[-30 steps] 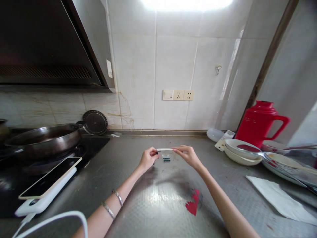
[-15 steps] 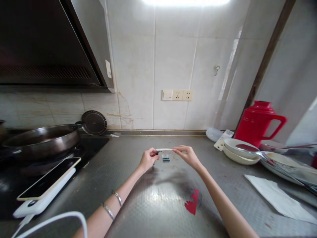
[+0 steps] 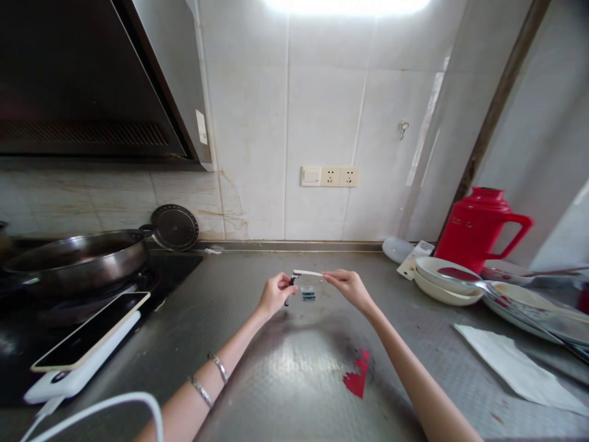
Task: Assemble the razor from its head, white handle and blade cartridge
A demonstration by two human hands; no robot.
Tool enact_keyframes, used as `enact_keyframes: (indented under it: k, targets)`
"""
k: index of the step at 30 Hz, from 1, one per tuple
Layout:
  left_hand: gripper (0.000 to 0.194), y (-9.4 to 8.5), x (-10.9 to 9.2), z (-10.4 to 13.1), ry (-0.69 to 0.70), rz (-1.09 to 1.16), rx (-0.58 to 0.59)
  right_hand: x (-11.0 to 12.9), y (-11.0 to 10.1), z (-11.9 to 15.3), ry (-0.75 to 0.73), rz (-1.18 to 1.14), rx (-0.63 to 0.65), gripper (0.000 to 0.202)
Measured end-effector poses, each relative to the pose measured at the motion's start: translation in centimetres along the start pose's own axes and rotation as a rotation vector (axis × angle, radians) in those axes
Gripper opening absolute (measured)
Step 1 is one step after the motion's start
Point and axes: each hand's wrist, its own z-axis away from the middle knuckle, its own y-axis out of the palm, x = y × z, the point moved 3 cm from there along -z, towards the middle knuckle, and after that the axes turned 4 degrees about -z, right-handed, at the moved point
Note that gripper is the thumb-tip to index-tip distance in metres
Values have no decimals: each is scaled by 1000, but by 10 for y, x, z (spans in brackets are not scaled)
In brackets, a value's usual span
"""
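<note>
Both my arms reach out over a steel counter (image 3: 294,374). My left hand (image 3: 274,293) pinches a small dark tool (image 3: 288,291) whose thin dark end points down toward the counter. My right hand (image 3: 348,286) pinches the right end of a thin white stick (image 3: 307,273). The stick runs left, and its far end meets the top of the dark tool. Just below the stick, between my hands, a small clear packet (image 3: 308,293) with blue-green contents lies on the counter. Two bracelets (image 3: 210,372) circle my left forearm.
A wok (image 3: 78,258) sits on the hob at left, with a phone on a white power bank (image 3: 85,347) and its cable in front. At right stand a red jug (image 3: 481,227), stacked bowls and plates (image 3: 448,282) and a white paper (image 3: 515,368). A red scrap (image 3: 358,377) lies on the counter.
The white stick has tilted, its left end now slightly higher. The dark tool's lower end now shows below my left fingers. Both hands stay almost where they were.
</note>
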Motion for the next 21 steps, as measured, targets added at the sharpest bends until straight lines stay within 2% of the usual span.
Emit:
enact_keyframes:
  k: [2, 7, 10, 14, 18, 21]
  targets:
    - [20, 1, 0, 0, 4, 4, 6, -3, 2, 0, 11, -37, 80, 34]
    - [21, 2, -2, 1, -2, 16, 13, -10, 0, -1, 55, -67, 27, 36]
    - [21, 3, -3, 2, -6, 21, 22, -12, 4, -1, 62, -125, 122, 34]
    - [21, 4, -2, 2, -13, 27, 24, -14, 4, -1, 82, -155, 61, 34]
    - [21, 5, -4, 3, -11, 22, 26, -17, 6, -1, 111, -177, 117, 34]
    - [21, 4, -6, 3, -26, 32, 22, -20, 4, -1, 119, -166, 76, 38]
